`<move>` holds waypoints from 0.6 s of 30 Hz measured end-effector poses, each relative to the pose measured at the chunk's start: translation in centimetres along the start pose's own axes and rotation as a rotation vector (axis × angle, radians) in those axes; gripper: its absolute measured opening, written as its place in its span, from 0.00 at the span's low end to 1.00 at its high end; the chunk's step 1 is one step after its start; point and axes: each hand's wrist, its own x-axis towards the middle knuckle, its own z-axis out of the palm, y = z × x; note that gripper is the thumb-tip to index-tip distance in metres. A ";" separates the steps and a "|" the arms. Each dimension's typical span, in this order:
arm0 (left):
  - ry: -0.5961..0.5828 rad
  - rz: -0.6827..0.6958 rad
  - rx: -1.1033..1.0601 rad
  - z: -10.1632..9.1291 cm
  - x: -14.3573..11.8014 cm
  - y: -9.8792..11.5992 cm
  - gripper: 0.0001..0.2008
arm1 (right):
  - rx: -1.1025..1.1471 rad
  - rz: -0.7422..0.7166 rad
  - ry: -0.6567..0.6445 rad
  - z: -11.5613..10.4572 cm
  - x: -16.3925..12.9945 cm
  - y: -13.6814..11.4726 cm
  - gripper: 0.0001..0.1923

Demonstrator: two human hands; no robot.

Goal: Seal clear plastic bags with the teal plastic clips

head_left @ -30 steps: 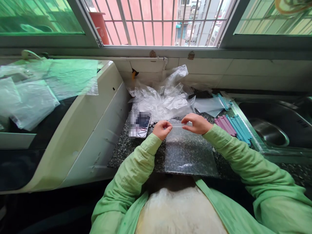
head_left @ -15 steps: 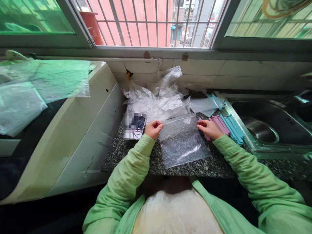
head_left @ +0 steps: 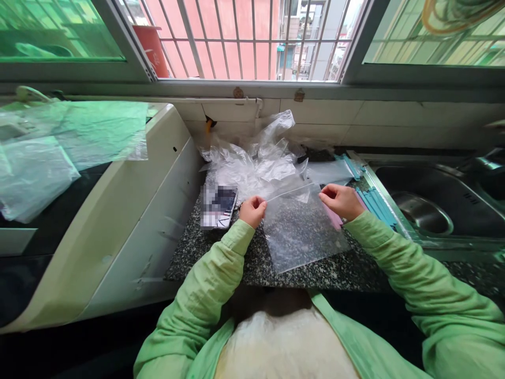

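A clear zip bag (head_left: pixel 302 231) hangs flat over the speckled counter, its zip edge stretched between my two hands. My left hand (head_left: pixel 253 210) pinches the upper left corner. My right hand (head_left: pixel 341 201) pinches the upper right corner, thumb and forefinger together. Partly hidden behind my right hand and the bag lie pink strips (head_left: pixel 332 217). Blue strips (head_left: pixel 376 205) lie just right of that hand. The bag looks flat, and the counter shows through it.
Crumpled clear plastic bags (head_left: pixel 252 163) are heaped at the back of the counter (head_left: pixel 221 258). A phone (head_left: pixel 226 206) lies left of my left hand. The metal sink (head_left: pixel 418 184) is at the right; a white appliance (head_left: pixel 150 210) stands at the left.
The bag has tilted, its right top corner raised and its lower edge shifted right. My right hand has risen slightly and now covers more of the pink strips.
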 end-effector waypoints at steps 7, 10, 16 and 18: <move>-0.109 -0.188 -0.117 1.3 -0.8 1.2 0.05 | -0.208 -0.254 -0.022 -0.5 -0.1 -4.8 0.11; -0.131 -0.250 -0.101 0.9 -0.6 1.2 0.06 | -0.300 -0.320 -0.095 0.8 -0.7 -6.0 0.11; -0.185 -0.319 -0.002 0.3 -0.1 0.9 0.07 | -0.404 -0.352 -0.277 3.0 -1.3 -6.7 0.13; -0.202 -0.321 0.029 0.3 -0.1 0.8 0.07 | -0.418 -0.353 -0.293 3.4 -1.4 -6.8 0.13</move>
